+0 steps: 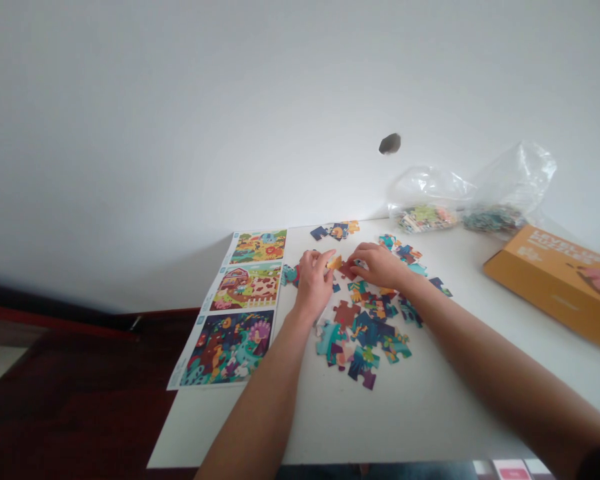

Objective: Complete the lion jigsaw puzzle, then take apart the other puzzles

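Observation:
My left hand [314, 280] pinches an orange puzzle piece [335, 262] between thumb and fingers. My right hand [377, 265] is curled right next to it, its fingertips on a dark red piece [349, 270], and the two pieces meet between the hands. Several loose colourful puzzle pieces [365, 337] lie scattered on the white table [430, 407] under and in front of both hands. A few joined pieces [336, 231] sit farther back.
A reference sheet [235, 310] with three pictures lies at the table's left edge. Two clear plastic bags of pieces [425, 217] rest against the white wall at the back right. An orange puzzle box [555, 283] sits at the far right. Dark red floor shows to the left.

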{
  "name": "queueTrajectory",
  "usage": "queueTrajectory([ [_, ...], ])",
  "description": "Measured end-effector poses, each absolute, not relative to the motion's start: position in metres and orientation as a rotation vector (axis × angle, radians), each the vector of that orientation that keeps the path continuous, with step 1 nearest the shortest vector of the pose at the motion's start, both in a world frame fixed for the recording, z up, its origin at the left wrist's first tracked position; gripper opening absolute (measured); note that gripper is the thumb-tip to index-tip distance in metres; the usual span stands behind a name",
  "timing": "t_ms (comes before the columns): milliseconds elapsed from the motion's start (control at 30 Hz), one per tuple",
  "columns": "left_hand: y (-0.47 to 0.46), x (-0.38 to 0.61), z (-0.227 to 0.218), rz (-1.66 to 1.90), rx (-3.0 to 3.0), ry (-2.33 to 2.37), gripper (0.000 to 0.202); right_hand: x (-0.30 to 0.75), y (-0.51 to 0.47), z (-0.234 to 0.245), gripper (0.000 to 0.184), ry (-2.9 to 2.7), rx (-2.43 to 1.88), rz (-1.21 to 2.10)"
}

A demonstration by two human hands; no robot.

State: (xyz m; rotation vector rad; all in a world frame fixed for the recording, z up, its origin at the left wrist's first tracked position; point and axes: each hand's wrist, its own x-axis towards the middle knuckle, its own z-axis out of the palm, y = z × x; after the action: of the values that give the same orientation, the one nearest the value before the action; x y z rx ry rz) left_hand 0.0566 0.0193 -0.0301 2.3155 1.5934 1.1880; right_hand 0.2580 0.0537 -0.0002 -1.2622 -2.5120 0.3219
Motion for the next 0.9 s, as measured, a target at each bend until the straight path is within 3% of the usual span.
queueTrajectory([
  [200,0.023,0.051,-0.033,1.327,2.292,1.603,0.032,0.26,0.056,0.002,0.022,-2.591,-1.288,0.309],
  [633,0.014,0.058,-0.028,0.822,2.447,1.581,0.031,0.268,0.061,-0.004,0.028,-2.474,-1.375,0.361],
  [767,0.008,0.062,-0.023,0.69,2.496,1.555,0.035,0.265,0.076,-0.003,0.038,-2.366,-1.404,0.213],
  [900,0.008,0.063,-0.023,0.633,2.484,1.568,0.039,0.252,0.103,-0.002,0.059,-2.414,-1.478,0.173],
])
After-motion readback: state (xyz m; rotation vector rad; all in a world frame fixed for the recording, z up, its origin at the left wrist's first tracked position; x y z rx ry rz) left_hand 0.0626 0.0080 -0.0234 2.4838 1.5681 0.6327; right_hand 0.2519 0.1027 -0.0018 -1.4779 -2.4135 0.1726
